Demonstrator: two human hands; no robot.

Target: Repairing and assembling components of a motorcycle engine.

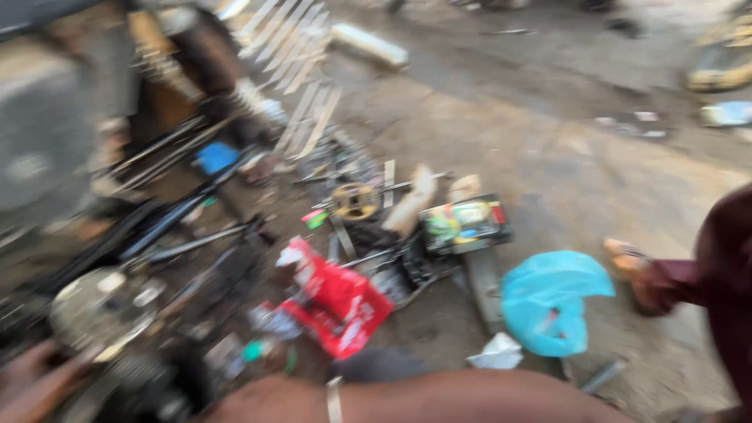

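Blur everywhere: left hand (31,384) rests against a round metal engine part (98,309), grip impossible to tell. Red bag (337,301) lies nearby; right hand out of view.

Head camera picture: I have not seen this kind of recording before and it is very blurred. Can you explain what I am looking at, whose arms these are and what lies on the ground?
There is no machine here. The one picture comes from a camera worn on a person's head, looking down at dirt ground. The forearm across the bottom edge, with a thin bracelet, seems to be the wearer's. A hand at the lower left touches a dark metal part; blur hides which hand it is and whether it grips. Scattered about are metal rods, a red packet, a blue plastic bag and a colourful dark box. At the right another person's foot in a sandal shows.
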